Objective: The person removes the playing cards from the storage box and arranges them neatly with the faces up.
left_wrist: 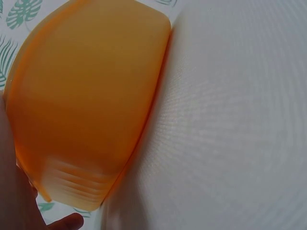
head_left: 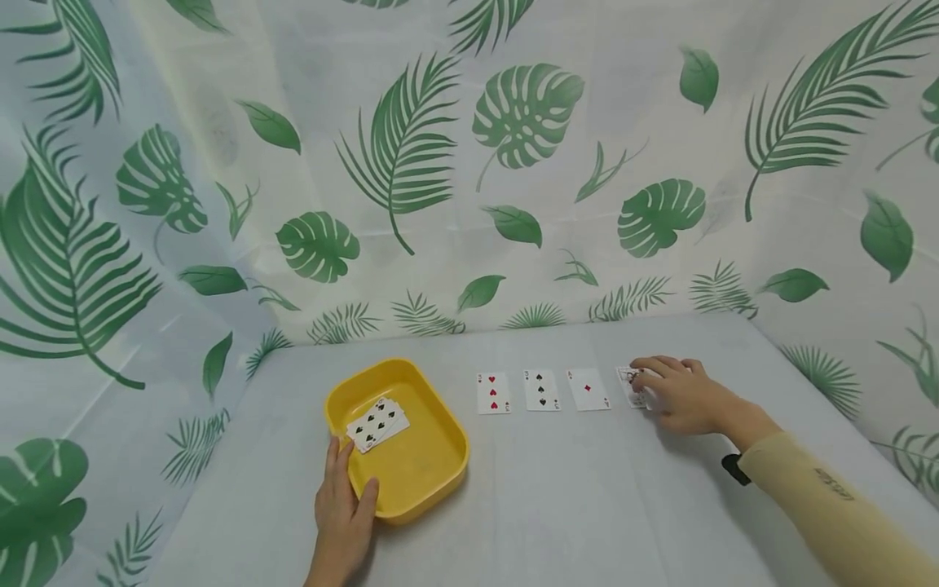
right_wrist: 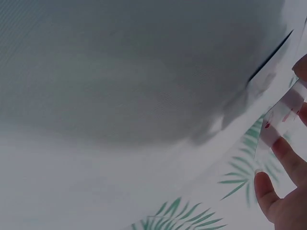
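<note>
Left hand: the left hand point(head_left: 343, 515) sits at the near-left edge of the shallow yellow plastic tray point(head_left: 433, 469), thumb hooked over the near rim and fingers up along the left side, so it grips that tray. The left wrist view is filled by the tray's orange-yellow wall point(left_wrist: 86, 105), with a fingertip just below it.

Tray contents: a small fanned stack of playing cards point(head_left: 376, 424) lies face up in the far-left part of the tray, a black spade card on top.

Right hand: over on the right, the right hand point(head_left: 678, 395) lies palm down on the table, fingers lightly curved over the fourth playing card point(head_left: 631, 385) at the right end of the row. Fingertips are on that card; whether they pinch it or merely press it, the head view cannot tell. In the right wrist view the fingers point(right_wrist: 283, 191) hold a card edge point(right_wrist: 280, 122) with red marks, lifted against the leaf-print cloth.

Card row: three more cards lie face up left of that hand, evenly spaced and apart: a red hearts card point(head_left: 493, 393), then a black spades card point(head_left: 541, 390), then a card with a single red diamond point(head_left: 588, 389).

Surface: a pale grey-white table cover point(head_left: 572, 505) carries everything.

Backdrop: white sheeting printed with green leaves point(head_left: 469, 163) hangs behind and at both sides.

Sleeve: a pale yellow sleeve point(head_left: 829, 505) covers the right forearm, a dark strap at the wrist.
</note>
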A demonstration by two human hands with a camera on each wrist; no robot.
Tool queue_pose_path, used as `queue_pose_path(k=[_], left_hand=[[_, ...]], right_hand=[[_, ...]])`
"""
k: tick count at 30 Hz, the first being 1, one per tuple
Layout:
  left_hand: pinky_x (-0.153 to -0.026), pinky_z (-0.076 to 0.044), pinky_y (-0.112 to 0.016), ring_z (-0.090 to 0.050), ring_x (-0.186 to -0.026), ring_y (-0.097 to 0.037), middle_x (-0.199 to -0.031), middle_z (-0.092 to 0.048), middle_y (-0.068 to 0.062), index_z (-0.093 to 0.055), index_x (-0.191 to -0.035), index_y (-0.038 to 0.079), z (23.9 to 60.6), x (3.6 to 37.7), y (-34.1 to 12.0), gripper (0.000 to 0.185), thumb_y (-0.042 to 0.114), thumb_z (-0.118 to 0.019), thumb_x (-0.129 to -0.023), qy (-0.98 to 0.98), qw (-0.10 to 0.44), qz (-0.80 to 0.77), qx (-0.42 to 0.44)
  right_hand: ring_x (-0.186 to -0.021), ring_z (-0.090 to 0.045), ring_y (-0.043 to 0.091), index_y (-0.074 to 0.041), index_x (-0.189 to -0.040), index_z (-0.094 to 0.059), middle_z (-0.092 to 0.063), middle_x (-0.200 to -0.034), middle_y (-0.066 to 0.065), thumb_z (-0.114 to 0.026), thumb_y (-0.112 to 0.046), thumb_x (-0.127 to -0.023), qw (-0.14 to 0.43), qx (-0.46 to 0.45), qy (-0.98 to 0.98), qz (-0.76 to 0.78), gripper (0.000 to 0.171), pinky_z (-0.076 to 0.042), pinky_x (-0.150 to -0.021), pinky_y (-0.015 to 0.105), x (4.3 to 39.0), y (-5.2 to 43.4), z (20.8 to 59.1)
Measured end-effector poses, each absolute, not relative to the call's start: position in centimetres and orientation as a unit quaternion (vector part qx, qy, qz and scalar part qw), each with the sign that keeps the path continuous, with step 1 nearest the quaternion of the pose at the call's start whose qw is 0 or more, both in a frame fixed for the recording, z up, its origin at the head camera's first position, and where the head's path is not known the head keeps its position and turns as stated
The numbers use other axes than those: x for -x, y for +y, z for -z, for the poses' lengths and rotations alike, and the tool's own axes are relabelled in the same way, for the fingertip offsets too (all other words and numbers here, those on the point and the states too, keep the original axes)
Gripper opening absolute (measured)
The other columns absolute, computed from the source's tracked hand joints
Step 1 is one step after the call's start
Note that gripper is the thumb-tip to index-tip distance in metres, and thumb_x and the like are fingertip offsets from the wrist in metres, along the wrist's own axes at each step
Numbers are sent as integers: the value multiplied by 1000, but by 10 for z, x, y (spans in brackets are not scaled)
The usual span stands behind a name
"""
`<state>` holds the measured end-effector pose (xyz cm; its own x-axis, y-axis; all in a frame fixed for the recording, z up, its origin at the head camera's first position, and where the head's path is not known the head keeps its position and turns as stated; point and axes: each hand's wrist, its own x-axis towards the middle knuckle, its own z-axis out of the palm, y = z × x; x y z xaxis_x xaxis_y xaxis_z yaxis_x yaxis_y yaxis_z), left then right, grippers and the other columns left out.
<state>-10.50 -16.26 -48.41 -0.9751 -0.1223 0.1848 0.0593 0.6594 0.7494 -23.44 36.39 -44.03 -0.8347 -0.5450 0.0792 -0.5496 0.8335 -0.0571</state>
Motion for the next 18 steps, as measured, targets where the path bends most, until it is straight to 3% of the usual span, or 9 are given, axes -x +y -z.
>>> queue_pose_path(k=[7, 14, 18], left_hand=[[-109, -16, -69, -19, -146, -47, -167, -7, -16, -23, -156, 5, 486, 106, -163, 63, 17, -52, -102, -901, 135, 413, -5], [-109, -15, -69, -18, -146, -47, -168, -5, -15, -22, -156, 6, 484, 106, -163, 63, 17, -52, -102, -901, 127, 415, -10], [-109, -16, -69, -19, -146, -47, -167, -5, -16, -21, -156, 6, 484, 106, -162, 62, 17, -51, -103, -902, 123, 413, -10]], right_hand=[[-133, -41, 43, -22, -107, -63, -50, -143, 16, -67, -2, -72, 6, -247, -968, -51, 40, -28, -91, 75, 238, 389, 446], [-135, -39, 45, -19, -110, -63, -50, -144, 19, -69, -1, -73, -38, -217, -973, -61, 41, -26, -94, 78, 246, 400, 447], [-133, -42, 47, -17, -114, -62, -49, -144, 19, -71, 3, -69, -59, -220, -971, -69, 50, -26, -93, 78, 249, 403, 446]])
